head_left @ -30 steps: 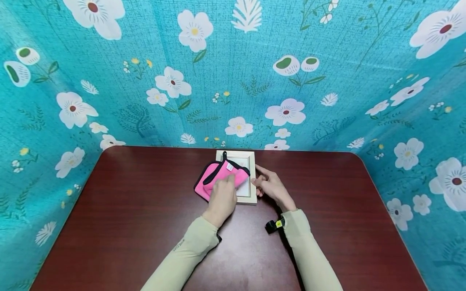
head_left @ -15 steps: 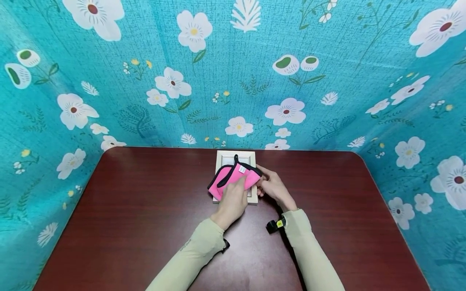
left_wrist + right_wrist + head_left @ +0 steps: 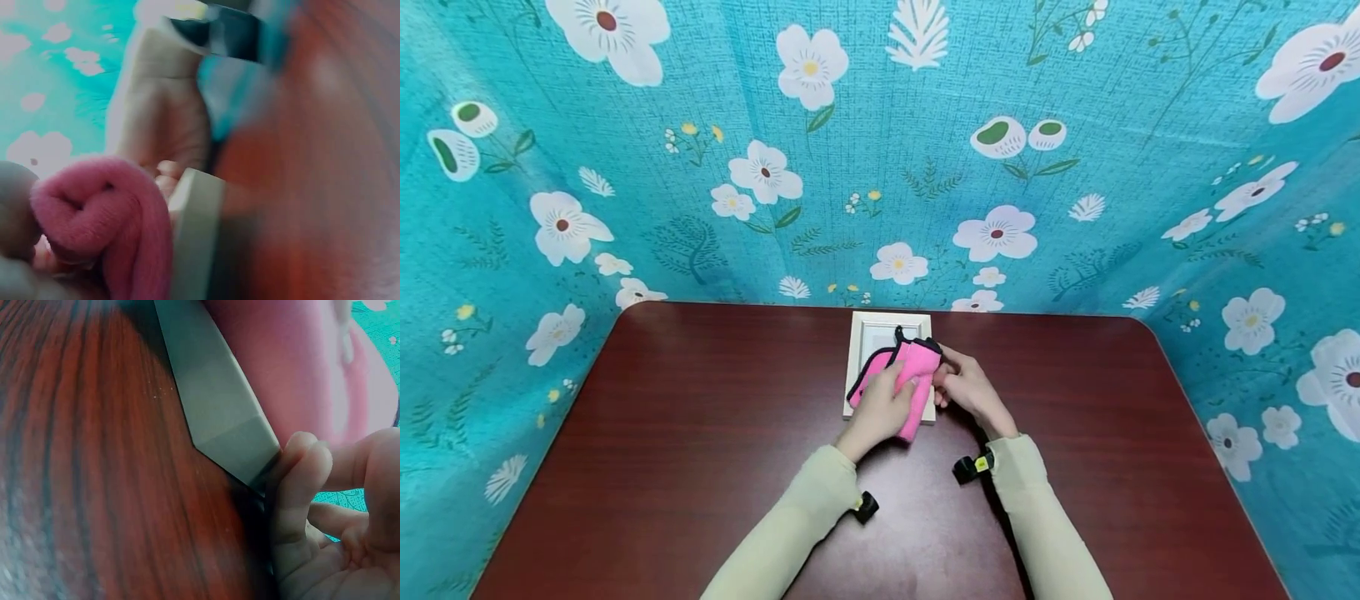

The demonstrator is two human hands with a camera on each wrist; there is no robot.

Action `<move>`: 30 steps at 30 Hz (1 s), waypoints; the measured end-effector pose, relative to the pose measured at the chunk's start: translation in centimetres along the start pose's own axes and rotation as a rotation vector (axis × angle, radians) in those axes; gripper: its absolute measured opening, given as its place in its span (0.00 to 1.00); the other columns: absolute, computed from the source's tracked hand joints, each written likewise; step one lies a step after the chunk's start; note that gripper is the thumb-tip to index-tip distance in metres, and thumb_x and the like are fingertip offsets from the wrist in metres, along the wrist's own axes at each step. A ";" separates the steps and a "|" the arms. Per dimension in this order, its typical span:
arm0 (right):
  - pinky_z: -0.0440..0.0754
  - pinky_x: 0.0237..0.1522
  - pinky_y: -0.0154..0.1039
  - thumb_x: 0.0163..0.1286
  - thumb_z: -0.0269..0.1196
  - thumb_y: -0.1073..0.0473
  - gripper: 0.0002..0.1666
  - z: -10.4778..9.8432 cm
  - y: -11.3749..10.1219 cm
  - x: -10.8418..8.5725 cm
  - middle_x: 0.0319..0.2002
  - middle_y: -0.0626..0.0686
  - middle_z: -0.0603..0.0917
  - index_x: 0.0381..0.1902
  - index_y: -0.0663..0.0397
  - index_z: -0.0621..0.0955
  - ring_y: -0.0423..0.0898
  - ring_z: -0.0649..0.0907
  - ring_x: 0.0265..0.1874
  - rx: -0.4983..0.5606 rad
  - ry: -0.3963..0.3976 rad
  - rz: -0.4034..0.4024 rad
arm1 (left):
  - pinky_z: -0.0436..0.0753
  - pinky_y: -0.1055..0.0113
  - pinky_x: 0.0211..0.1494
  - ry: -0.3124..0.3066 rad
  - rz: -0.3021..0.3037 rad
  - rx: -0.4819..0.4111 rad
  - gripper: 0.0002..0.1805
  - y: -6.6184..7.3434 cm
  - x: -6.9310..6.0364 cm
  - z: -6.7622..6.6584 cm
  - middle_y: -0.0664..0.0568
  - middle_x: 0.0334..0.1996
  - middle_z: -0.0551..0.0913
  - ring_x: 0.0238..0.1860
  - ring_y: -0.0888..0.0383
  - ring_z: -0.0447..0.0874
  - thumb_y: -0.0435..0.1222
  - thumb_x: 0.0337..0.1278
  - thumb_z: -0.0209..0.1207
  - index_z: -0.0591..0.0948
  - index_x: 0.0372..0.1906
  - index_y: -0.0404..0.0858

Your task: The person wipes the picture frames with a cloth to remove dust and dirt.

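Note:
A pink cloth (image 3: 917,367) with black edging is bunched in my left hand (image 3: 880,408), which grips it over a cream picture frame (image 3: 854,367). The frame lies flat near the table's far edge, its glass partly covered by the cloth. Rolled pink fabric (image 3: 100,212) fills the near part of the left wrist view, beside the frame's pale side (image 3: 199,231). At the frame's right edge, my right hand (image 3: 972,390) holds the border. Up close in the right wrist view, its fingers (image 3: 306,481) meet the corner of the frame (image 3: 215,387).
The dark red-brown wooden table (image 3: 715,450) extends to both sides and in front of the frame. A blue flowered cloth backdrop (image 3: 850,167) rises right behind its far edge. Black wrist cameras (image 3: 865,507) hang from both sleeves.
My left hand has moved right across the frame with the cloth, which is now folded narrower, one end hanging past the near edge. The right hand has stayed at the frame's right side.

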State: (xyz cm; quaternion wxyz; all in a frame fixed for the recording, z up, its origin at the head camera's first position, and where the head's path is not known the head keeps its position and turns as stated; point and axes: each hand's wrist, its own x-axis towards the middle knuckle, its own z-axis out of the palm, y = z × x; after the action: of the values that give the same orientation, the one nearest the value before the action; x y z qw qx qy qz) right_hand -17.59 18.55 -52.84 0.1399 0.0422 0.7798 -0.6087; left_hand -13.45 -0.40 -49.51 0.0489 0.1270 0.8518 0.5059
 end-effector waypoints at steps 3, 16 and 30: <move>0.81 0.22 0.35 0.67 0.56 0.72 0.42 -0.1 0.0 0.0 0.22 0.52 0.80 0.80 0.57 0.69 0.43 0.81 0.17 -0.005 -0.005 0.004 | 0.86 0.57 0.44 -0.023 -0.062 -0.165 0.18 0.7 0.2 -1.4 0.38 0.41 0.87 0.39 0.50 0.86 0.36 0.81 0.55 0.82 0.64 0.31; 0.84 0.23 0.37 0.74 0.66 0.64 0.43 -0.5 -0.4 -0.3 0.23 0.51 0.80 0.84 0.52 0.65 0.43 0.81 0.18 0.007 -0.031 0.019 | 0.82 0.68 0.31 0.395 0.091 -0.284 0.10 2.0 0.0 -9.6 0.40 0.32 0.83 0.31 0.56 0.82 0.31 0.78 0.58 0.84 0.53 0.30; 0.84 0.23 0.37 0.74 0.66 0.64 0.44 -0.6 -0.2 -0.2 0.23 0.51 0.80 0.84 0.52 0.65 0.43 0.81 0.18 0.017 -0.040 0.027 | 0.85 0.41 0.46 0.482 0.092 0.290 0.19 -0.7 0.4 -9.1 0.32 0.48 0.87 0.46 0.35 0.86 0.28 0.74 0.58 0.79 0.65 0.29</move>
State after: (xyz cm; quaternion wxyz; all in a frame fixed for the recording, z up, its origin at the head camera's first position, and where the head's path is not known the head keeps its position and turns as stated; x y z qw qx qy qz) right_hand -17.57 19.07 -52.52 0.1633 0.0416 0.7711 -0.6141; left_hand -15.85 -8.30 -45.70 -0.1969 0.0470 0.8956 0.3961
